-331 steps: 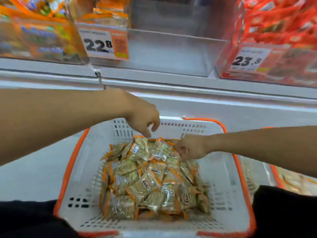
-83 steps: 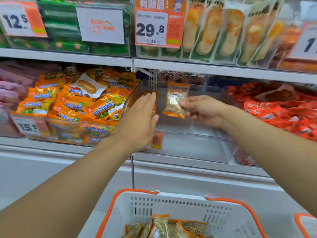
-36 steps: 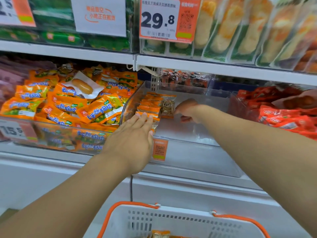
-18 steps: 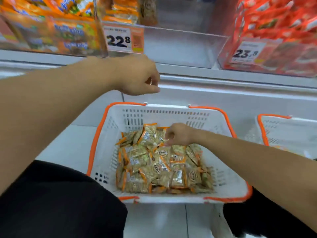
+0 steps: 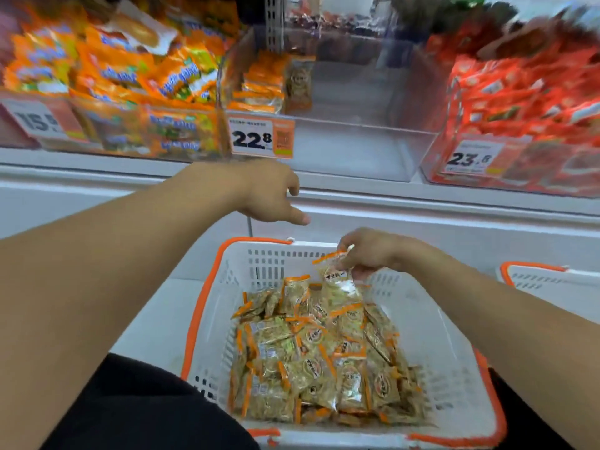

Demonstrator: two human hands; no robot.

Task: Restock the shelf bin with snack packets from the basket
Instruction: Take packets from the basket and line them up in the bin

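One clear, orange-edged snack packet (image 5: 337,277) hangs pinched in right-hand fingers (image 5: 349,259)

one head-worn view – looking forward and down, close over the basket (image 5: 448,345), shelf (image 5: 357,196) beyond.

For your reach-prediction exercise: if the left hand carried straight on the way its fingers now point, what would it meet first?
The left hand points rightward, above the white basket and before the shelf's white front panel. The way looks free; depth is unclear, so it may graze that panel.
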